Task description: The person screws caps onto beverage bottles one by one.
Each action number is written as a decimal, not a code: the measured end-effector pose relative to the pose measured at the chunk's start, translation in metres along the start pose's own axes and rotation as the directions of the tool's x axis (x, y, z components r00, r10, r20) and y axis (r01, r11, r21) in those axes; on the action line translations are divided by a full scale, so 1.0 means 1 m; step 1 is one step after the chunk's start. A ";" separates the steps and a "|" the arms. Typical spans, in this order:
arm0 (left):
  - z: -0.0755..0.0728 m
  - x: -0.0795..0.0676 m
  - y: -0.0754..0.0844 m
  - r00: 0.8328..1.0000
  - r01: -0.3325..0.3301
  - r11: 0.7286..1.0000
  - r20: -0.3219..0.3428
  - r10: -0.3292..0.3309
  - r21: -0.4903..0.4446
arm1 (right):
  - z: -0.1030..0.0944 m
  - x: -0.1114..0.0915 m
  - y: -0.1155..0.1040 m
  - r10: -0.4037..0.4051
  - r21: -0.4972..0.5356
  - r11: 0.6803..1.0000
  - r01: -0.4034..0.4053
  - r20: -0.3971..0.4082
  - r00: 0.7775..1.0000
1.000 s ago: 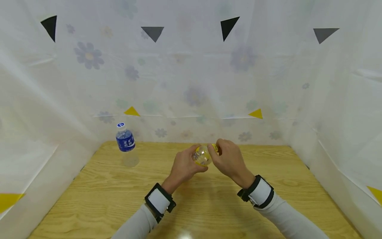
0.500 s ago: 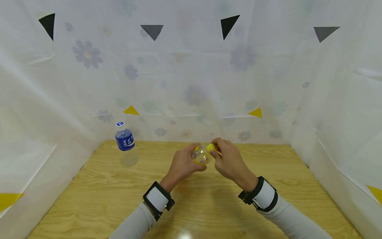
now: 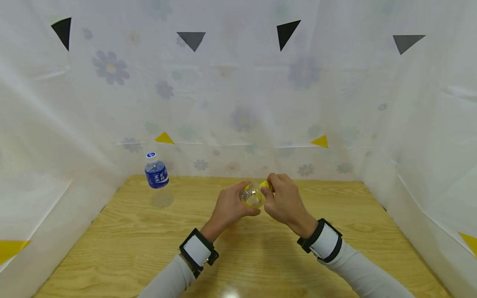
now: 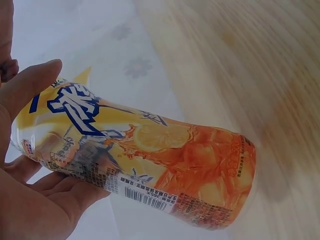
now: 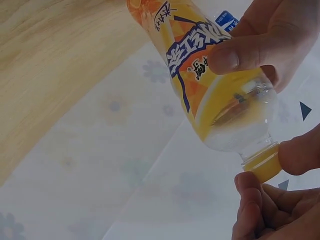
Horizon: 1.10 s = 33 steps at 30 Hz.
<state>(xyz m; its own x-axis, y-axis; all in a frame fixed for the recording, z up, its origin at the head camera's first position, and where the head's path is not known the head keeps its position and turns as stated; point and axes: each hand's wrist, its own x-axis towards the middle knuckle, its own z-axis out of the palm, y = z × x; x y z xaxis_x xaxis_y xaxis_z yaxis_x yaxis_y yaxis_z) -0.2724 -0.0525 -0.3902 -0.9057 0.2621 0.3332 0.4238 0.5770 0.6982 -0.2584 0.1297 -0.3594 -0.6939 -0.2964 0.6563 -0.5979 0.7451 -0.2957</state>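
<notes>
My left hand (image 3: 230,205) grips an iced tea bottle (image 4: 165,155) around its upper body, below the clear shoulder. The bottle has a yellow and orange label with lemon and ice printed on it. Held above the table, it tilts with its neck toward my right hand (image 3: 285,202). Thumb and fingers of that hand pinch the yellow cap (image 5: 264,164), which sits on the bottle's neck in the right wrist view. From the head view mostly the clear shoulder (image 3: 254,195) shows, the label being largely hidden by my left hand.
A clear water bottle (image 3: 157,178) with a blue label and white cap stands upright at the table's back left. The wooden table (image 3: 130,248) ends at a white flowered curtain (image 3: 238,91), which also encloses both sides.
My right thumb and fingers have shifted around the yellow cap, uncovering more of it midway and turning again now. The left hand keeps its grip on the bottle; the water bottle stays put.
</notes>
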 end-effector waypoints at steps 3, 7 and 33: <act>0.000 -0.001 0.000 1.000 0.000 1.000 -0.007 0.000 -0.004 | 0.001 0.000 0.001 -0.020 -0.009 1.000 0.020 -0.021 1.000; 0.001 -0.002 0.001 1.000 0.015 1.000 -0.014 -0.015 -0.002 | 0.002 0.000 0.003 -0.044 -0.022 0.999 0.043 -0.050 0.998; -0.004 0.001 0.007 0.999 0.050 0.994 -0.011 -0.049 0.096 | -0.005 -0.006 -0.001 0.051 0.043 0.998 -0.053 0.048 0.998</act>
<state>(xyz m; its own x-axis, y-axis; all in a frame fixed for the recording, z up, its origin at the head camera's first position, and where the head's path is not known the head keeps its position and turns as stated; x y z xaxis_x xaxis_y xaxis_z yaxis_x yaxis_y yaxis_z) -0.2706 -0.0512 -0.3829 -0.9252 0.2247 0.3059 0.3754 0.6607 0.6500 -0.2517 0.1339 -0.3603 -0.7417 -0.2863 0.6066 -0.5771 0.7333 -0.3595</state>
